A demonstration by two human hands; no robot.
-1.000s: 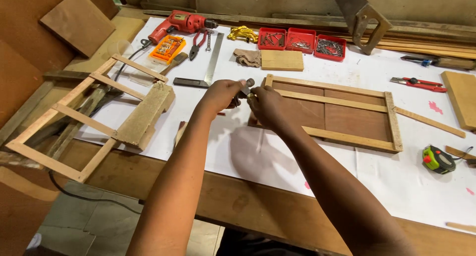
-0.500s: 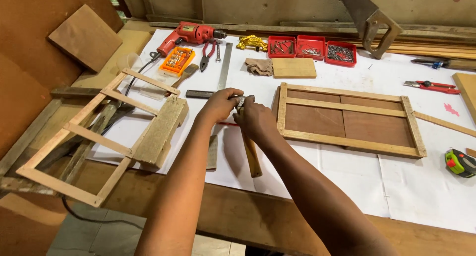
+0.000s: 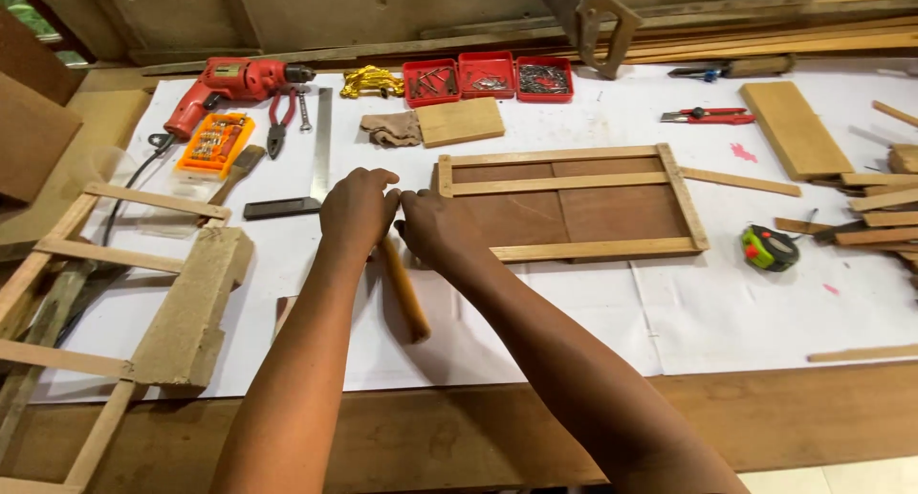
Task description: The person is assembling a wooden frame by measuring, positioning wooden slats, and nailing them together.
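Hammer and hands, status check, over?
Left hand and right hand side by side over hammer head; grip hidden. Handle lies on white sheet, pointing toward bench edge. Wooden frame just right, square left.

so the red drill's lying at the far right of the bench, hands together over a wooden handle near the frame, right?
Not quite: the red drill lies at the far left, as the head view shows. The left hand and right hand do meet over the wooden handle beside the frame.
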